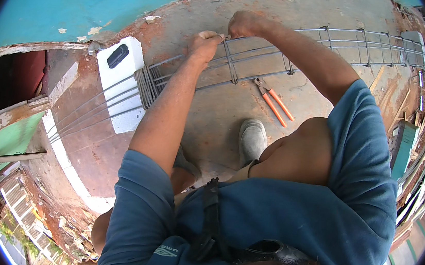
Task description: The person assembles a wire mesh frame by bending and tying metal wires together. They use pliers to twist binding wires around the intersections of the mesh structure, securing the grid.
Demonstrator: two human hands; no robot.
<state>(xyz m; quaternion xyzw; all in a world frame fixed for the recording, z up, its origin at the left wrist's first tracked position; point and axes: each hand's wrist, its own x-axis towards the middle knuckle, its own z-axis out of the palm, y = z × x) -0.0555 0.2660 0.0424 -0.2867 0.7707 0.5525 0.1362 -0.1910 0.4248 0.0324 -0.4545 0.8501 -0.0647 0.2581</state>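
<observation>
Grey metal rods form a long cage (231, 62), stretching from left of centre to the upper right of the frame. At its upper edge, top centre, the left hand's (204, 47) fingers bunch narrowly; I cannot tell whether they grip it. The right hand (244, 24) curls just beside, its fingertips hidden, so their hold is unclear. Orange-handled pliers (272, 103) lie below, near centre.

A building site, by the look of it: a rebar cage (231, 62), pliers (273, 107) on the stained floor (308, 8), a blue wall (102, 2) (its paint chipped), and scrap wood (422, 167) heaped nearby.
</observation>
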